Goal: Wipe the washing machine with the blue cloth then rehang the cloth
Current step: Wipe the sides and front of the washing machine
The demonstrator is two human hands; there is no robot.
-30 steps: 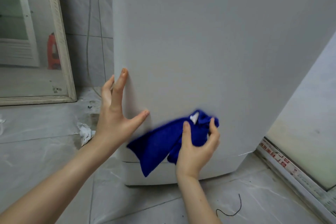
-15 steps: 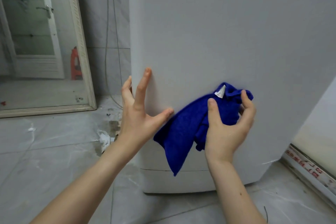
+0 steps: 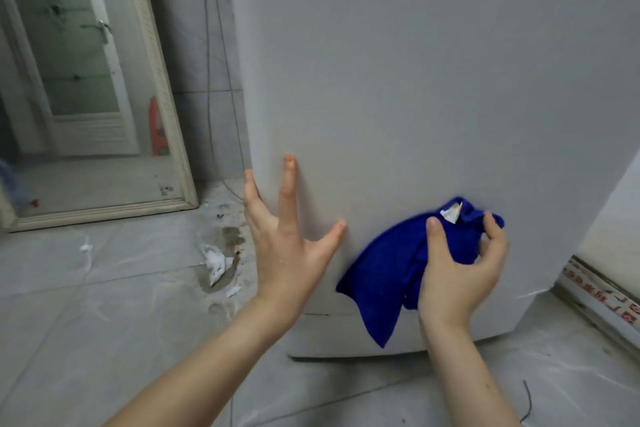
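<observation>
Head view looks down on the blue cloth (image 3: 384, 263), bunched up and pressed against the low part of the washing machine (image 3: 433, 80), right of the panel's middle and just above the seam where the base section starts. One pointed corner hangs loose past that seam. A small white tag (image 3: 450, 213) pokes out at the cloth's top edge, with any print on it too small to read. The right hand (image 3: 457, 270) grasps the cloth from the near side, thumb laid up across the fabric and fingers curled round its right edge, so a good part of the cloth sits hidden behind the palm. The machine shows only as a plain white wall, its top cut off by the picture's edge. Just left of the cloth, the left hand (image 3: 287, 253) is spread wide and holds nothing, its straight fingertips and thumb tip set against the panel near the machine's left corner, the thumb close to the cloth but apart from it. Both bare forearms run out of the near edge. On the grey tiled floor (image 3: 86, 305) left of the machine lie a crumpled white scrap (image 3: 214, 262) and a dark stain. Further left a framed mirror (image 3: 162, 97) leans at the far wall, reflecting a door and something red that is too blurred to identify. Thin cables (image 3: 221, 62) drop down the tiled wall between mirror and machine. At the right a floor strip (image 3: 602, 298) carries red marks I can't read, and a thin dark wire (image 3: 528, 402) curls near the right forearm.
</observation>
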